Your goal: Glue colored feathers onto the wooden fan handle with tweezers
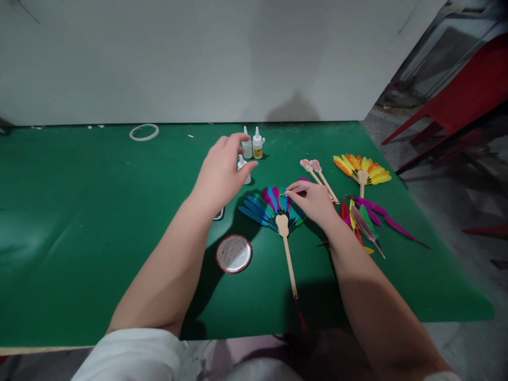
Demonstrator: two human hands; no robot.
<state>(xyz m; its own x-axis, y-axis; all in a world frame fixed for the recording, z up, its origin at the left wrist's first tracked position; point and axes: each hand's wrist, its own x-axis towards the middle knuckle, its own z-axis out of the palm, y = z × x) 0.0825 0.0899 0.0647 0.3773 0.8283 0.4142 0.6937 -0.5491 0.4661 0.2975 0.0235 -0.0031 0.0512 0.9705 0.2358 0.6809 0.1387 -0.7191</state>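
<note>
My left hand (222, 169) is raised with thumb and fingers apart, beside the small white glue bottles. One bottle (243, 172) shows partly behind the thumb; two others, one (247, 147) and a yellow-labelled one (257, 144), stand just beyond. My right hand (311, 200) pinches a slim, pale pinkish pointed tool (300, 189), its tip over a feather fan. This fan (272, 209) has blue, green and magenta feathers, a wooden handle and a red tassel. Left of its handle lies a red-rimmed round lid (234, 254) with tiny bits in it.
A yellow-orange feather fan (362, 172) and loose coloured feathers (367, 222) lie at the right. Two wooden sticks with pink heads (319, 177) lie behind my right hand. A white ring (144, 132) sits at the back. Red chairs (456, 100) stand beyond the green table (99, 254).
</note>
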